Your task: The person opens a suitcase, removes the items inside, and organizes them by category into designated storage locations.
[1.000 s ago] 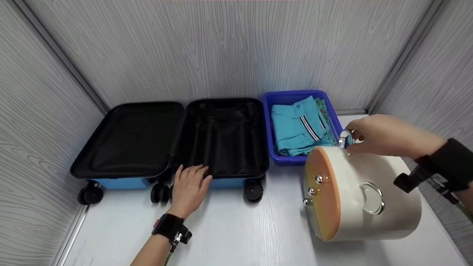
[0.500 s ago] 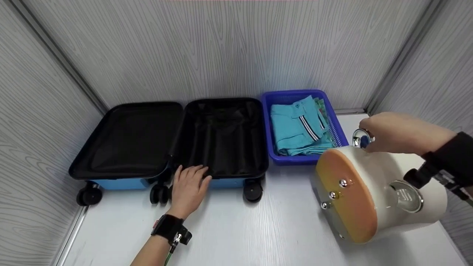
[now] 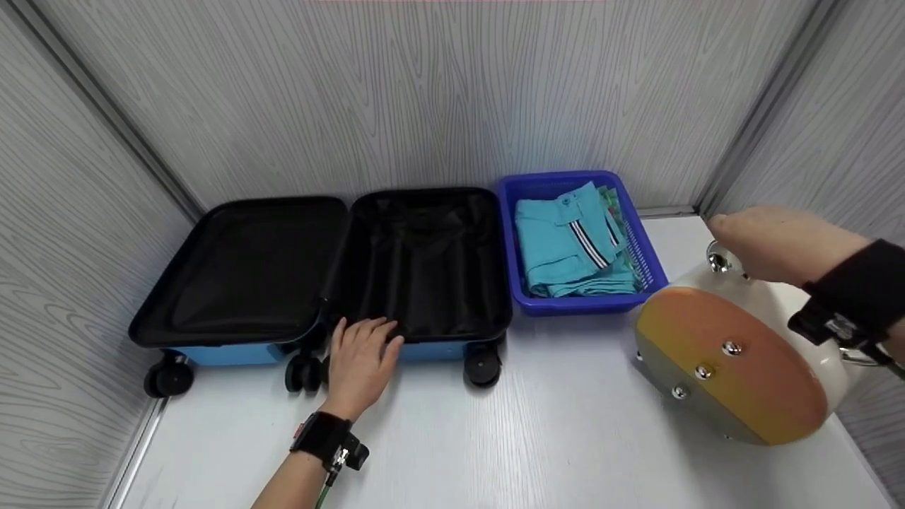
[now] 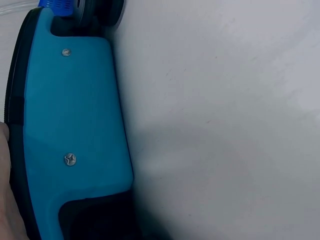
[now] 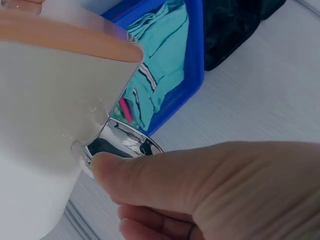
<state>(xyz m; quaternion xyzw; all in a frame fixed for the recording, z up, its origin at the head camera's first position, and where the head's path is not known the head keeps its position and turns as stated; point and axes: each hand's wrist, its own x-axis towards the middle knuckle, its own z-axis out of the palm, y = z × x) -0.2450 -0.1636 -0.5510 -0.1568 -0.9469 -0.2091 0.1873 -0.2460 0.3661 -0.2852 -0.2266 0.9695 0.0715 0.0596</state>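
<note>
At the right in the head view, my right hand (image 3: 785, 240) grips the chrome handle (image 5: 131, 139) on top of a cream rounded box (image 3: 742, 364). The box's orange, yellow and grey-green front carries several shiny round knobs. It tilts, with a shadow beneath it; whether its base touches the surface I cannot tell. My left hand (image 3: 362, 360) rests on the front rim of an open blue suitcase (image 3: 435, 265) with black lining, its fingers extended. In the left wrist view only an edge of that hand shows, beside the suitcase's blue shell (image 4: 75, 110).
Between suitcase and box stands a blue plastic basket (image 3: 558, 307) with folded turquoise clothing (image 3: 555, 240). The suitcase's other half (image 3: 251, 272) lies at the left. Black wheels (image 3: 483, 366) jut out at its front. Grey wood-grain panels (image 3: 424, 92) enclose the surface (image 3: 495, 452).
My right hand has moved right with the box, which has turned so that its coloured front faces me more. The left hand stays on the suitcase rim.
</note>
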